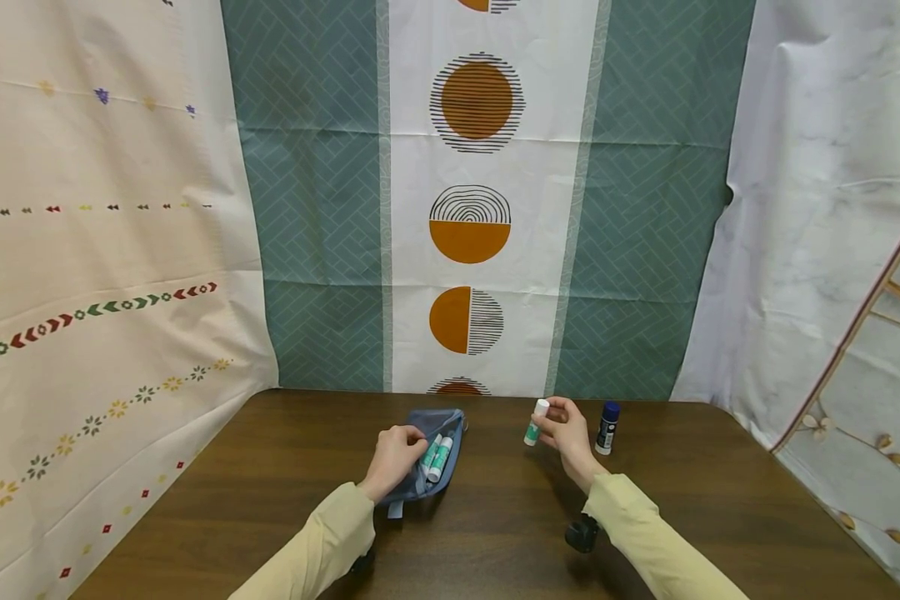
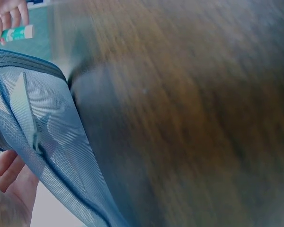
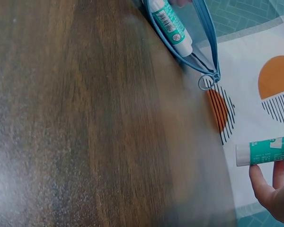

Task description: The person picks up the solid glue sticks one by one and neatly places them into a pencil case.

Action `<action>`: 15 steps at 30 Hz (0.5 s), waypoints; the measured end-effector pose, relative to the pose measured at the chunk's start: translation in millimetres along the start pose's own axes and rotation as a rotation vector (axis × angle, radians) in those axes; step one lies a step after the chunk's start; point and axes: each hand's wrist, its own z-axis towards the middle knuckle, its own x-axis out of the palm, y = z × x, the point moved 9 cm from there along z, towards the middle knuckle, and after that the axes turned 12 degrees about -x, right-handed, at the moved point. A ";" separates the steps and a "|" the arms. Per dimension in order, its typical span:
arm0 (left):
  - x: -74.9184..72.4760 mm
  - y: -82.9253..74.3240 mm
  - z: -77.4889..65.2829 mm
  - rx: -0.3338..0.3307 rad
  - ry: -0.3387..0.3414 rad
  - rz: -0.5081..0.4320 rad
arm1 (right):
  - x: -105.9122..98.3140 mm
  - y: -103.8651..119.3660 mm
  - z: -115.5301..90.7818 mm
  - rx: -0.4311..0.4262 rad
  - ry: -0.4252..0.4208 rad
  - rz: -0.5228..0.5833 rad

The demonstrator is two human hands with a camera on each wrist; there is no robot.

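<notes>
Clearly, tube (image 1: 534,429) in R grip (image 1: 567,435) looks grn/wht, slightly tilted.

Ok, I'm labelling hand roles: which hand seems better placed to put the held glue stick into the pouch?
Probably the right hand: it holds the glue stick, while the left hand grips the open pouch and could steady it.

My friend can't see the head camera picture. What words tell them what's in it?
A person's right hand holds a green-and-white tube over a brown table, while the left hand grips an open blue mesh pouch with two similar tubes inside. A dark-blue-capped tube stands to the right, and patterned cloth hangs behind.
</notes>
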 end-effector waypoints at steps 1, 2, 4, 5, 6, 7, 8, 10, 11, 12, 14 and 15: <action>0.0 -0.1 0.0 0.000 0.000 -0.001 | 0.8 0.2 -0.1 0.002 0.002 0.001; -0.1 -0.1 0.0 0.000 0.000 0.000 | 1.8 0.5 -0.1 0.005 0.003 0.002; -0.1 0.0 -0.1 -0.001 0.001 -0.003 | 3.6 0.9 -0.2 0.008 0.006 0.000; -0.1 -0.1 -0.1 0.000 0.001 -0.002 | 4.5 1.1 -0.4 0.009 0.008 -0.002; -0.1 -0.2 -0.1 0.000 0.002 -0.002 | 5.5 1.3 -0.6 0.010 0.010 -0.001; 0.0 -0.1 -0.1 -0.001 0.002 -0.002 | 6.4 1.1 -0.7 0.011 0.010 0.001; 0.1 -0.1 -0.1 -0.001 0.001 0.000 | 7.3 0.8 -0.7 0.012 0.008 0.005; 0.2 -0.3 -0.1 0.002 -0.001 0.003 | 9.1 0.2 -1.2 0.014 0.005 0.016; 0.2 -0.4 0.0 0.004 -0.002 0.005 | 10.2 -0.1 -1.6 0.015 0.004 0.023; 0.2 -0.5 0.0 0.006 -0.004 0.006 | 11.6 -0.4 -2.2 0.016 0.004 0.028; 0.4 -0.1 0.3 0.006 -0.006 0.009 | 13.7 -1.0 -3.8 0.020 0.003 0.036; 0.5 0.1 0.3 0.006 -0.006 0.009 | 14.4 -1.1 -4.7 0.020 0.000 0.039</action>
